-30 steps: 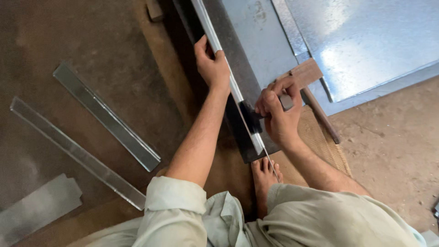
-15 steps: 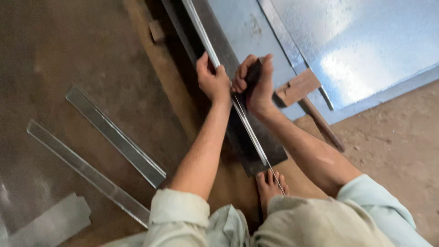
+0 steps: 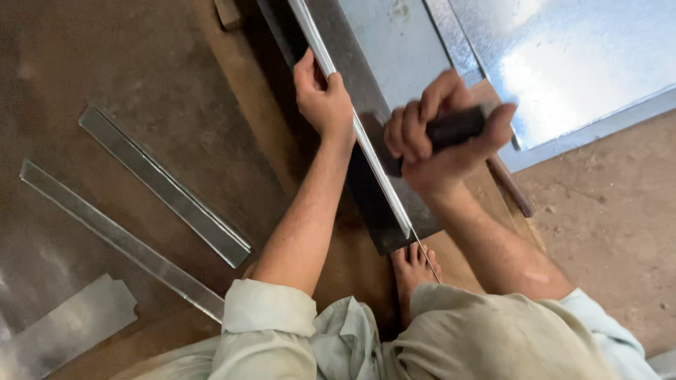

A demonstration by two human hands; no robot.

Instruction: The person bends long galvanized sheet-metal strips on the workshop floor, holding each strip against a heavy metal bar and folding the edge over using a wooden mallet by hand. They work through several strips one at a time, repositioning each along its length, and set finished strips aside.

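Note:
My left hand (image 3: 322, 98) presses down on a long thin metal strip (image 3: 380, 179) that lies along a dark steel bar (image 3: 394, 218) on the floor. My right hand (image 3: 440, 144) is closed around the dark handle of a tool (image 3: 458, 127), raised just above the strip; the tool's head is hidden by my fingers. My bare foot (image 3: 414, 271) rests at the near end of the bar, touching the strip's end.
Two long folded metal strips (image 3: 165, 186) (image 3: 120, 239) lie on the brown floor at the left, with a flat offcut (image 3: 63, 327) near them. A large shiny metal sheet (image 3: 563, 63) lies at the upper right. A wooden stick (image 3: 510, 186) lies beside my right wrist.
My right hand has lifted off the strip with the tool and turned it sideways. My left hand has stayed gripping the strip.

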